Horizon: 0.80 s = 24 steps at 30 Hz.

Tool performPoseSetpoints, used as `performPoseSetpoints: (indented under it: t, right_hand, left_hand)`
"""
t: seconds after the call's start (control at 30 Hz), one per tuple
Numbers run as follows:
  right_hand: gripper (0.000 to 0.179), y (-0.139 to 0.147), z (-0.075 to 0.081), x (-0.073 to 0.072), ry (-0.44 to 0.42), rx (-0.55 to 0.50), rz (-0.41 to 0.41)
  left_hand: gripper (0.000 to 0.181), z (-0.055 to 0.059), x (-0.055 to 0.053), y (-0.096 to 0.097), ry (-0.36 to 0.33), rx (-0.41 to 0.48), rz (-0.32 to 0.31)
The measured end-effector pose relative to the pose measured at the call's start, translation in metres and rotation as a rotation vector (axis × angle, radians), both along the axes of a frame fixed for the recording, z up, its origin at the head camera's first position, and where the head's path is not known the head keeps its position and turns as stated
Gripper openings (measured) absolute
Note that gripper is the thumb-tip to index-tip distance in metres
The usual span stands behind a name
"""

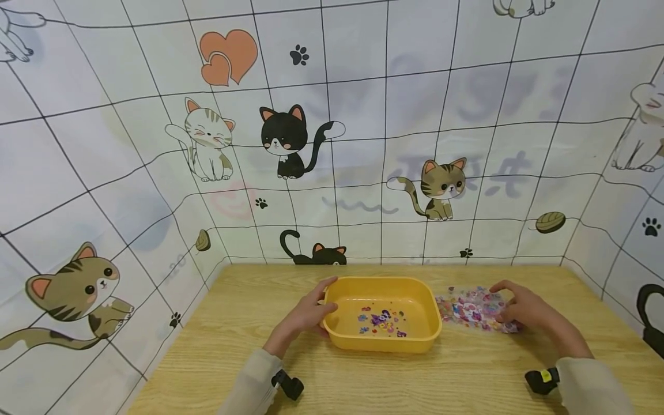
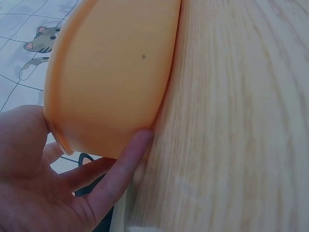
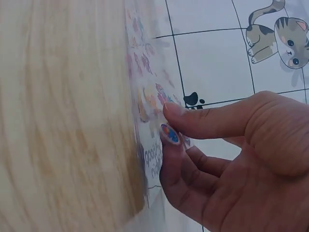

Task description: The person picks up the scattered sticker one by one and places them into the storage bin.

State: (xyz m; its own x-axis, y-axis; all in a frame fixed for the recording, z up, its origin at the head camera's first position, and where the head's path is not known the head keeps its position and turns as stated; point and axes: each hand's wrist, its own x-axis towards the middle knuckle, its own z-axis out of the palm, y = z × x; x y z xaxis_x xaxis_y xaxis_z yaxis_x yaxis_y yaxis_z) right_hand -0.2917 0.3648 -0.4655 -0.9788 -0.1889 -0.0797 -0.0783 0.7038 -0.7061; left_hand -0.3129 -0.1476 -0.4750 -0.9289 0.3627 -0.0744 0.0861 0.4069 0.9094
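Observation:
A yellow plastic basin (image 1: 383,344) stands on the table with several small colourful stickers (image 1: 382,319) scattered on its floor. My left hand (image 1: 310,311) grips its left end, thumb over the rim and fingers against the outside wall; in the left wrist view the fingers (image 2: 128,166) lie along the basin's side (image 2: 116,82). To the right of the basin lies a heap of clear plastic pieces with colourful pictures (image 1: 469,308). Over its right end is my right hand (image 1: 529,308). In the right wrist view, a small oval sticker (image 3: 169,134) shows at the pinched thumb and fingertip.
The wooden table (image 1: 384,380) meets a cat-printed cloth wall (image 1: 358,144) behind and at both sides. A black looped thing (image 1: 652,323) shows at the far right edge. Black wrist cameras (image 1: 287,385) are strapped to both wrists.

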Motion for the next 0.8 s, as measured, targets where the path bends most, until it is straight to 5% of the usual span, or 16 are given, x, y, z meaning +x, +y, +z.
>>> performPoseSetpoints:
  t: [0.27,0.8]
  right_hand:
    - [0.04,-0.003,0.012,0.001,0.051,0.061,-0.004]
    - [0.039,-0.003,0.034,0.009,0.139,-0.023,-0.061]
  left_hand:
    - [0.068,0.002,0.002,0.0,0.004,0.018,-0.011]
    - [0.067,0.001,0.0,0.0,-0.002,0.014,-0.009]
